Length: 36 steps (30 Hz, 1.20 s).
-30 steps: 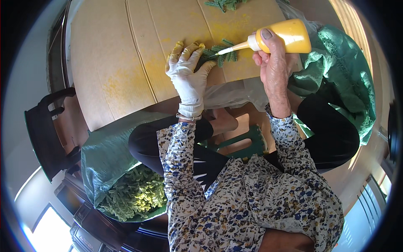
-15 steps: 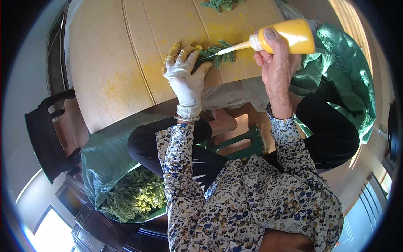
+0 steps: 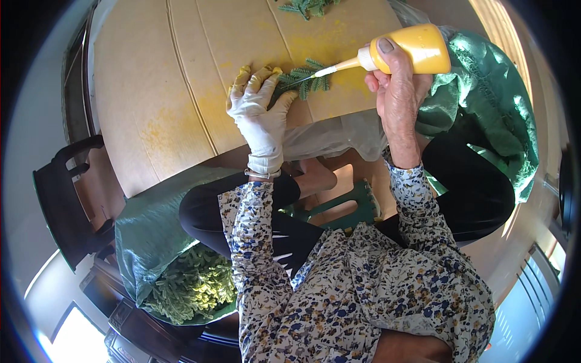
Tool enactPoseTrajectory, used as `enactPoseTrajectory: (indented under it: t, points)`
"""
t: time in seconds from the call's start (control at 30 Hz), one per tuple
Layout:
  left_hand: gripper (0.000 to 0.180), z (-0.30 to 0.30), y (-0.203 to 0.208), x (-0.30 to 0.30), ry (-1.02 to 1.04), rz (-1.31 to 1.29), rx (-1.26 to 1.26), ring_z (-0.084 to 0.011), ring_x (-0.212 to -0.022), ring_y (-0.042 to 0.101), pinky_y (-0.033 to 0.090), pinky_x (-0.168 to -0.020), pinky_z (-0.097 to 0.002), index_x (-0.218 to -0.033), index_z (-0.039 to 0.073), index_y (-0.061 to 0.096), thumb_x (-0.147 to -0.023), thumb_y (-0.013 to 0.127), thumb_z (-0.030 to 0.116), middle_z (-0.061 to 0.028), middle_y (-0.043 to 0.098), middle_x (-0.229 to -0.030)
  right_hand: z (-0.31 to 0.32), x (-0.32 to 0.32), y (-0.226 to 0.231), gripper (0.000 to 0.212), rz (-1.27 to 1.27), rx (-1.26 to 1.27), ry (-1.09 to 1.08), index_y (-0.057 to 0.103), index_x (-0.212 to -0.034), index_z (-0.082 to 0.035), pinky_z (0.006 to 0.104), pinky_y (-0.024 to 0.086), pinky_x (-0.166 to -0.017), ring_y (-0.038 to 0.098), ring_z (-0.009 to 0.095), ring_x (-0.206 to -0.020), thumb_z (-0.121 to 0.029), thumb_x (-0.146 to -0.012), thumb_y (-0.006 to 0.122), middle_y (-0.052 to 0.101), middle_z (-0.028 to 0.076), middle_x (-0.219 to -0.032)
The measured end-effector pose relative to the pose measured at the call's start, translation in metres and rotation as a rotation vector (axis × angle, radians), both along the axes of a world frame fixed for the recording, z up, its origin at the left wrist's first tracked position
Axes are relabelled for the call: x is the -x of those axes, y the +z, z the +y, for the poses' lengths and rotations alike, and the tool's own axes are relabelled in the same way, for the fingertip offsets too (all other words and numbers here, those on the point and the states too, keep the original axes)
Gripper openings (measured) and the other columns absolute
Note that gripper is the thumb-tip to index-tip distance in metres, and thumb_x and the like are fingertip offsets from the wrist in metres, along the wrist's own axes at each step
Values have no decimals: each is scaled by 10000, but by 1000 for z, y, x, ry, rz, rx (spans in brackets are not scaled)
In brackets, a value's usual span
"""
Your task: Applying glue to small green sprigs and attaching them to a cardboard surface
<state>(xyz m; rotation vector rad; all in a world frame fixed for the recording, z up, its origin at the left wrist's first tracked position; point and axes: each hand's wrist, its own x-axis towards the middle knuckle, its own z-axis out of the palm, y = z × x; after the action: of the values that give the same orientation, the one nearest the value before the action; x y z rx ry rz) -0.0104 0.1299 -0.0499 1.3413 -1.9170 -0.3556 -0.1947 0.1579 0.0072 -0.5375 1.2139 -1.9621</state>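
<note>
My left hand (image 3: 259, 106) wears a white glove with yellow-stained fingertips. Its fingers and thumb are closed around the stem end of a green artificial fir sprig (image 3: 316, 85), whose needled tips point right over the cardboard. Bare, my right hand (image 3: 399, 85) grips a squeeze bottle of yellow liquid (image 3: 423, 51), thumb on top. The bottle lies nearly level, its yellow nozzle (image 3: 346, 64) pointing left. A thin metal needle on the nozzle reaches in among the sprig's twigs near my left thumb. Whether liquid is coming out is too small to tell.
Yellow stains mark the large cardboard sheet (image 3: 151, 103). More green sprigs (image 3: 308, 7) lie at its far edge. A green sack (image 3: 151, 236) at lower left holds many sprigs (image 3: 193, 284); another green sack (image 3: 484, 103) lies at right. A dark chair (image 3: 69, 199) stands at left.
The whole view has shifted slightly. My left hand and the sprig sit a little farther left, while the bottle has hardly moved. Both grips are the same.
</note>
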Motion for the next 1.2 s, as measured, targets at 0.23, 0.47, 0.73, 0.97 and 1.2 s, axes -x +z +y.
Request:
enactPoseTrajectory:
  t: [0.23, 0.47, 0.73, 0.97, 1.2]
  points:
    - [384, -2, -6, -2, 6, -29, 33, -278, -1133, 508, 374, -973, -397, -957, 76, 717, -583, 788, 129, -48, 668, -1041, 3, 7, 0, 206, -14, -8, -21, 539, -842, -49, 214, 324, -435, 343, 33, -478, -176, -792, 693, 495, -14, -697]
    - [406, -1, -4, -3, 15, -27, 72, -283, -1113, 522, 374, -965, -407, -952, 107, 721, -555, 799, 145, -29, 668, -1028, 2, 15, -2, 208, -55, -25, -38, 542, -857, -51, 214, 325, -434, 343, 34, -476, -180, -789, 690, 514, -7, -712]
    - [346, 1, 2, -3, 7, -55, 28, -282, -1146, 503, 385, -978, -386, -948, 50, 715, -610, 778, 89, -43, 665, -1059, 1, 32, -6, 202, -97, -28, -46, 538, -841, -67, 212, 321, -435, 343, 38, -471, -183, -783, 693, 514, -11, -704]
    - [349, 2, 2, -3, 7, -43, 39, -276, -1148, 502, 384, -982, -383, -951, 47, 714, -610, 780, 80, -37, 665, -1066, 0, 40, -15, 283, -132, 10, -59, 539, -886, -21, 214, 315, -423, 464, 66, -548, -183, -748, 726, 524, 22, -769]
    - [344, 2, 2, -3, 11, -60, 34, -278, -1142, 507, 385, -981, -386, -945, 46, 716, -610, 781, 81, -36, 667, -1061, -1, 57, -13, 225, -136, 1, -113, 537, -839, -42, 216, 299, -414, 367, 40, -466, -160, -761, 713, 481, -11, -700]
